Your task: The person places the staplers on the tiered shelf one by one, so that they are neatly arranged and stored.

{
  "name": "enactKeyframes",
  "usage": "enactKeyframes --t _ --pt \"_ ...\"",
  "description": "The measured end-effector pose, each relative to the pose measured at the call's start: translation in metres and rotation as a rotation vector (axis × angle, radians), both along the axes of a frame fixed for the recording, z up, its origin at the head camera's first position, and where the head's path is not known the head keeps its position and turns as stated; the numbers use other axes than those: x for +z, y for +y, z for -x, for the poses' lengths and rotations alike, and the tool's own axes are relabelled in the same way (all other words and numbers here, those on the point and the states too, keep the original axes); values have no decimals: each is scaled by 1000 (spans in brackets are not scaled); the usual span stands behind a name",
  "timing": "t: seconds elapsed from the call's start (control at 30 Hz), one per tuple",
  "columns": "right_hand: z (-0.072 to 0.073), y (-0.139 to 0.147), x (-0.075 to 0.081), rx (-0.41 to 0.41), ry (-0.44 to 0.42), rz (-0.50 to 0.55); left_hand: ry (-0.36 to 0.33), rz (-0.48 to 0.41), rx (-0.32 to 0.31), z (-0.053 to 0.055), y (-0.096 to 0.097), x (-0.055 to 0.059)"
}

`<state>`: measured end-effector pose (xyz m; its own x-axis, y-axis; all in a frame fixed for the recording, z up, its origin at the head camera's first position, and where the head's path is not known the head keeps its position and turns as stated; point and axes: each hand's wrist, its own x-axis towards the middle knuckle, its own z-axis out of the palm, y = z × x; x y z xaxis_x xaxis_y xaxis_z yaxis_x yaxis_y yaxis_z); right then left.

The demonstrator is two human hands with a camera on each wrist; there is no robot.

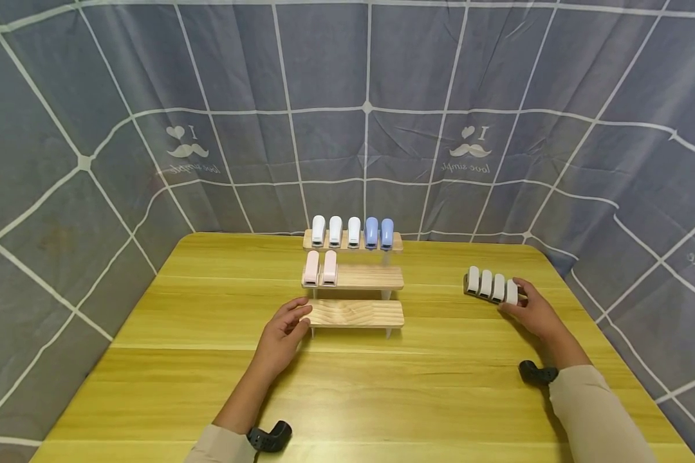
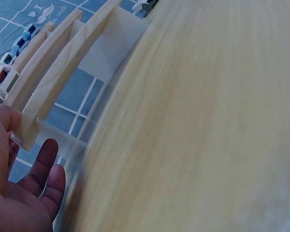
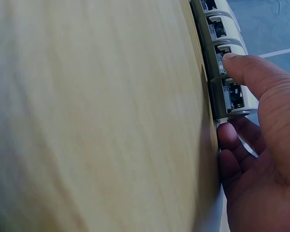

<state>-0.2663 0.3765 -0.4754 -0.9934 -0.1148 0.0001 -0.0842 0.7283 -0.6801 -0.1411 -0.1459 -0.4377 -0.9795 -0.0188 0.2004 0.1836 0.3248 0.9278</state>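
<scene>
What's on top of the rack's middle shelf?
Two pink staplers stand side by side at the left end of the middle shelf in the head view; nothing else shows on it. The wood directly under them is covered, so I can't see it.

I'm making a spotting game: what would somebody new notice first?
Probably the wooden stand toward the table's far side, with white staplers and blue staplers on its top step and pink staplers on the middle one. Next, four pale staplers in a row to the right, by the right grip.
</scene>
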Motion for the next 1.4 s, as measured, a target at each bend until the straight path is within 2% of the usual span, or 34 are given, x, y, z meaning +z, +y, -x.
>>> enactKeyframes --t 0.2,0.43,0.63,1.4 --pt "-3 3 -2 9 16 -14 9 -1 10 3 0 -4" --pt "-7 3 -2 9 21 -17 30 -20 -13 21 -11 -41" --pt "-13 2 -1 8 25 -32 28 -45 -15 22 -9 -40" --pt "-31 -1 -4 4 47 -19 40 -36 -24 20 -11 -41"
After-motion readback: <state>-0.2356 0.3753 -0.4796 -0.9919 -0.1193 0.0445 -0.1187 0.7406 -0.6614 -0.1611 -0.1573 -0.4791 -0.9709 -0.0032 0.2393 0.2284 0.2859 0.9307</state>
